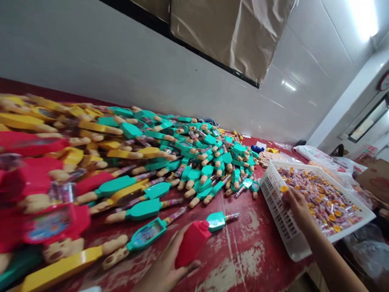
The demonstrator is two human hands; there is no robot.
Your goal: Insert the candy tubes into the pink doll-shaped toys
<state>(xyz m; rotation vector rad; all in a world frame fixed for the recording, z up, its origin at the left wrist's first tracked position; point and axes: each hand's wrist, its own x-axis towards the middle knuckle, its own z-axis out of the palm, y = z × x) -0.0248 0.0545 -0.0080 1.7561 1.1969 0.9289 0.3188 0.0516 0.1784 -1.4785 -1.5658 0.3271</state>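
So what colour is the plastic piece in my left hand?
The plastic piece is red, shown best in the head view.

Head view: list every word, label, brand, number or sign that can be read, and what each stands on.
None can be read.
Clear tube on a green toy: patterned, too blurred to read.
Clock at the right edge: cut off, too small to read.
Red toy in the left hand: no lettering shows.
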